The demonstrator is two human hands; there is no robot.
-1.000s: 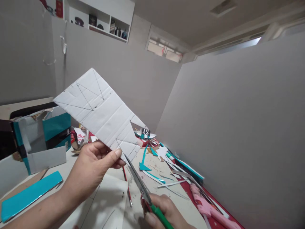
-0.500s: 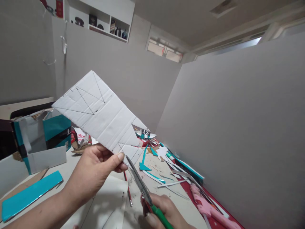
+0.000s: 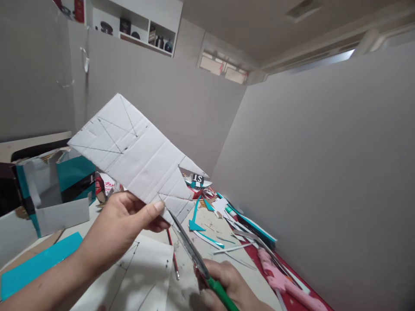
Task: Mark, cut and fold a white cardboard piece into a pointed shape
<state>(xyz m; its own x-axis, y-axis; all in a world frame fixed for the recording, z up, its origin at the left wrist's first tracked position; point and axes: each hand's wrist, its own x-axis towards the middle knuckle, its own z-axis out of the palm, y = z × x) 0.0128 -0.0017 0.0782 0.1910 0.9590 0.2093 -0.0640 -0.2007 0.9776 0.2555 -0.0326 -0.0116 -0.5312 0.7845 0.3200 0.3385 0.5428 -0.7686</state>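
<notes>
A white piece of cardboard [image 3: 139, 151] with pencilled triangles is held up over the table, tilted, a V-shaped notch cut into its right end. My left hand [image 3: 129, 220] pinches its lower edge, thumb on the front and fingers behind. In my right hand [image 3: 227, 283] is a pair of scissors [image 3: 191, 246] with green on the handle. The blade tips meet the cardboard's lower right part, close to a drawn line and just right of my left thumb. Below lies a white sheet [image 3: 145, 268] with drawn lines and dots, beside a red and black pencil [image 3: 173, 255].
Teal and white offcuts [image 3: 207, 237] litter the table's right side. A pink glue gun [image 3: 275, 276] lies at the right edge, near the grey wall. On the left are a cut-up teal box [image 3: 74, 179] and a flat teal piece [image 3: 39, 263].
The cardboard and my left hand have shifted slightly left, and the cardboard has turned a little. The scissors stay at its lower right part, and more of the drawn sheet shows below.
</notes>
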